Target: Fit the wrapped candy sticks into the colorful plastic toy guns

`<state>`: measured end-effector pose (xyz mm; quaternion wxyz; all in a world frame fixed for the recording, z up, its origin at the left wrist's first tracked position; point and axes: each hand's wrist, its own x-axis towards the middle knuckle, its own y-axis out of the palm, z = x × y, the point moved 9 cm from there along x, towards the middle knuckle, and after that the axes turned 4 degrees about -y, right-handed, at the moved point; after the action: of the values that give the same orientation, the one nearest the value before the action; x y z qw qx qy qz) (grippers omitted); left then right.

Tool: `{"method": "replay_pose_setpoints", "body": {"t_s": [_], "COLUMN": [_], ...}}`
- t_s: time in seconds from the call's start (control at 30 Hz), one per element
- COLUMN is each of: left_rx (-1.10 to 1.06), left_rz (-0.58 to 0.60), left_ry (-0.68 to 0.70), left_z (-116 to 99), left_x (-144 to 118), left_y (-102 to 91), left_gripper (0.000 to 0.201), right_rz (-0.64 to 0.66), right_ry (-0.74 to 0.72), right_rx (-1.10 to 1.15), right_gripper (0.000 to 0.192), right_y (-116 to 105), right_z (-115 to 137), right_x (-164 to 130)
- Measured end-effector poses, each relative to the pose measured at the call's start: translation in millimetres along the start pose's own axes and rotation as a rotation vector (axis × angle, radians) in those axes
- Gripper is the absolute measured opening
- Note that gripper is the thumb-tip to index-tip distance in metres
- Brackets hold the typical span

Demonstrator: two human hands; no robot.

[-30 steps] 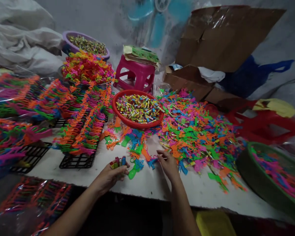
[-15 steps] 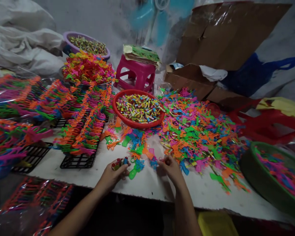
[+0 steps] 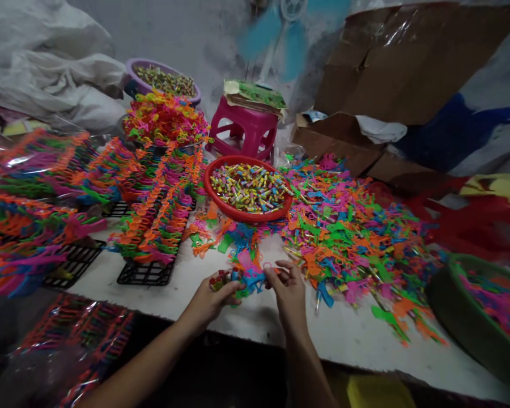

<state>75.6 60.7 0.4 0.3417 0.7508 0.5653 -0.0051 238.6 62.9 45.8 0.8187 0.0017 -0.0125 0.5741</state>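
Observation:
My left hand point(image 3: 208, 299) is closed around several small red, yellow and blue tubes point(image 3: 221, 279), whose ends stick out above the thumb. Just to its right, my right hand point(image 3: 289, 292) pinches a blue plastic toy piece point(image 3: 253, 281) at its right side. Its fingertips partly hide the grip. A pink plastic piece point(image 3: 247, 262) lies right behind the blue one, and a bit of green shows by my left fingertips. Beyond both hands stands a red bowl point(image 3: 249, 217) full of similar small tubes.
A heap of bright plastic pieces point(image 3: 344, 232) covers the table's right side, beside a green tub point(image 3: 454, 306). Rows of pieces stand on black racks point(image 3: 147, 275) at left. Behind are a pink stool point(image 3: 242, 127), a fan point(image 3: 293, 8) and a cardboard box point(image 3: 335, 139).
My hands have come closer together. The blue piece has moved left with my right hand, up to the tubes in my left. The whole view has shifted slightly.

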Motion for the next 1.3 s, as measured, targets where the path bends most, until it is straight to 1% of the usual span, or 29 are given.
{"method": "replay_pose_setpoints", "body": {"t_s": [0.03,0.1,0.17,0.2,0.27,0.3,0.37,0.4,0.43,0.47,0.53,0.57,0.6,0.63,0.7,0.73,0.77,0.83,0.9,1.0,1.1,1.17,1.3], "left_rx": [-0.001,-0.014,-0.039,-0.046,-0.045,-0.045,-0.056,-0.063,-0.065,-0.061,-0.035,-0.016,0.001,0.017,0.038,0.044,0.048,0.052,0.057,0.095,0.164,0.206,0.241], "left_rz": [0.010,0.015,0.021,0.033,0.071,0.088,0.108,0.117,0.129,0.148,0.188,0.195,0.184,0.160,0.093,0.066,0.049,0.039,0.038,0.024,0.009,0.017,0.055], "left_ry": [0.007,0.012,-0.026,-0.056,-0.119,-0.140,-0.162,-0.168,-0.177,-0.188,-0.217,-0.226,-0.223,-0.209,-0.156,-0.129,-0.104,-0.067,-0.047,-0.035,-0.014,-0.002,0.016], "left_z": [-4,-10,-12,-11,-8,-7,-6,-6,-6,-6,-5,-5,-5,-6,-8,-9,-9,-9,-7,-7,-8,-7,-9], "left_x": [-2,-6,-8,-9,-11,-11,-13,-14,-15,-16,-18,-19,-19,-18,-16,-15,-14,-13,-12,-12,-12,-12,-13], "left_y": [1.8,1.3,-2.3,-3.6,-4.1,-3.7,-2.2,-0.8,1.1,3.7,8.8,9.8,9.0,6.9,0.6,-2.0,-3.7,-4.7,-4.6,-6.2,-9.5,-10.2,-6.2], "left_gripper": [0.028,0.023,0.021,0.020,0.020,0.020,0.020,0.020,0.020,0.020,0.022,0.023,0.024,0.024,0.025,0.030,0.037,0.047,0.047,0.047,0.046,0.045,0.040], "right_rz": [0.088,0.327,0.546,0.615,0.712,0.768,0.862,0.870,0.847,0.798,0.707,0.672,0.612,0.516,0.282,0.197,0.161,0.206,0.239,0.204,0.218,0.228,0.204], "right_ry": [0.016,0.015,-0.072,-0.143,-0.286,-0.334,-0.358,-0.340,-0.317,-0.295,-0.256,-0.227,-0.197,-0.170,-0.118,-0.100,-0.084,-0.054,-0.051,-0.077,-0.081,-0.077,-0.074], "right_rx": [0.019,0.032,-0.017,-0.066,-0.189,-0.246,-0.303,-0.298,-0.272,-0.237,-0.166,-0.132,-0.095,-0.055,0.015,0.035,0.044,0.046,0.050,0.035,0.013,0.006,-0.006], "right_gripper": [0.032,0.036,0.044,0.047,0.053,0.059,0.074,0.077,0.073,0.060,0.027,0.017,0.016,0.019,0.024,0.026,0.027,0.027,0.026,0.027,0.027,0.028,0.030], "right_y": [12,33,42,42,41,43,51,55,57,59,61,61,60,55,40,35,34,43,50,49,50,50,45], "right_z": [0,5,19,28,45,49,50,47,44,40,32,28,24,21,18,16,16,15,16,18,18,17,18], "right_x": [-4,-13,-21,-23,-25,-27,-31,-31,-30,-27,-23,-22,-20,-15,-8,-7,-7,-10,-14,-17,-19,-21,-23]}}
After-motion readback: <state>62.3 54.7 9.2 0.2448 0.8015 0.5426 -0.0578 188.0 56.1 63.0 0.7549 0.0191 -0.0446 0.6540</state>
